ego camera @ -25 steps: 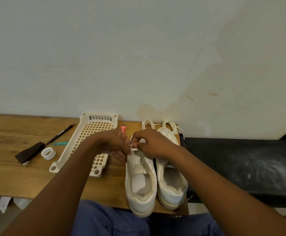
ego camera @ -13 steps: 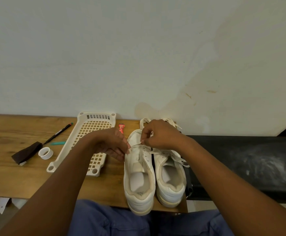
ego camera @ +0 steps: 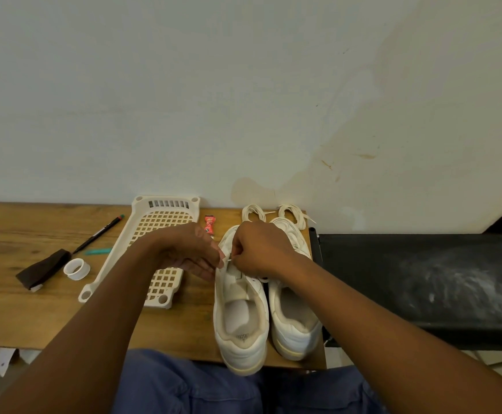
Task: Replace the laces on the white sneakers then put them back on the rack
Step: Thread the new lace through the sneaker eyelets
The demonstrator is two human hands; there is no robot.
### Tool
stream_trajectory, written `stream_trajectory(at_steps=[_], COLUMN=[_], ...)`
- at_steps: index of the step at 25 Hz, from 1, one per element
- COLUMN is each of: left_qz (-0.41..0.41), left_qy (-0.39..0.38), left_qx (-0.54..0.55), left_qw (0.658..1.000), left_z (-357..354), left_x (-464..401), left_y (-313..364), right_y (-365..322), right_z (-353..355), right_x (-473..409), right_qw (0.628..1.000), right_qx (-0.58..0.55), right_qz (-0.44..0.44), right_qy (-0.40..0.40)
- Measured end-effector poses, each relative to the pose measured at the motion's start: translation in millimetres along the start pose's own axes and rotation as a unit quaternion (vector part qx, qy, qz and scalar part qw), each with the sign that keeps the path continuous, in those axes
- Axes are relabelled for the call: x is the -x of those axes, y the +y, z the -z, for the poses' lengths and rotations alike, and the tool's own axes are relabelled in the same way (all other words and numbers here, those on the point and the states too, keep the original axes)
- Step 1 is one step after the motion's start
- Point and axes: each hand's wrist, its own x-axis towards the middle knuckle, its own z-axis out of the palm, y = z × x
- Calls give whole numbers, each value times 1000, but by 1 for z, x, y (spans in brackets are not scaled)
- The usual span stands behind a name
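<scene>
Two white sneakers stand side by side on the wooden table, heels toward me: the left sneaker (ego camera: 240, 321) and the right sneaker (ego camera: 294, 324). Both my hands meet over the front of the left sneaker. My right hand (ego camera: 261, 249) pinches a thin white lace end at the eyelets. My left hand (ego camera: 190, 249) rests against the shoe's left side, its fingers at the same lace. Two coiled cream laces (ego camera: 254, 212) lie by the wall beyond the toes. The cream plastic rack (ego camera: 142, 252) lies flat to the left of the shoes.
A red sachet (ego camera: 210, 224) lies between the rack and the shoes. Further left are a black pen (ego camera: 98, 233), a teal pen cap (ego camera: 98, 251), a white ring (ego camera: 77, 268) and a dark brush (ego camera: 43, 268). A black bench (ego camera: 423, 282) adjoins the table at right.
My right hand has come back down from the toe area to the left sneaker's eyelets, meeting my left hand again. The loose lace that lay across the right sneaker is no longer spread there.
</scene>
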Motion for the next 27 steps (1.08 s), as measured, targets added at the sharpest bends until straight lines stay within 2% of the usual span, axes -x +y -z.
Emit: stream_trajectory(at_steps=[7,12,18,22,24,26,27], left_qz=[4,-22,-43,-40,-33,-71,-115], left_qy=[3,-10,-40,-8,34,111,139], left_qx=[-10,10,28,-31,-47,16,95], left_qw=[1000,1000,998,999,998,991,979], left_z=[0,4,11,5,7,16,22], left_x=[-1,-4,-10,-7,0,10,15], left_y=[1,-6,-15,-11,-7,-5,-5], right_y=[-1,-2,4,3,6,11,13], right_z=[0,-7,-3,3,13,26,33], right_x=[-1,0,-2,1,2,3,4], right_qw=[1000,1000,998,998,998,998,998], right_qx=[-17,-13,-59,-61,-59,-59,-62], right_qz=[7,5,-11,1,12,21,18], right_qy=[-25,13,18,4,0,-4,-5])
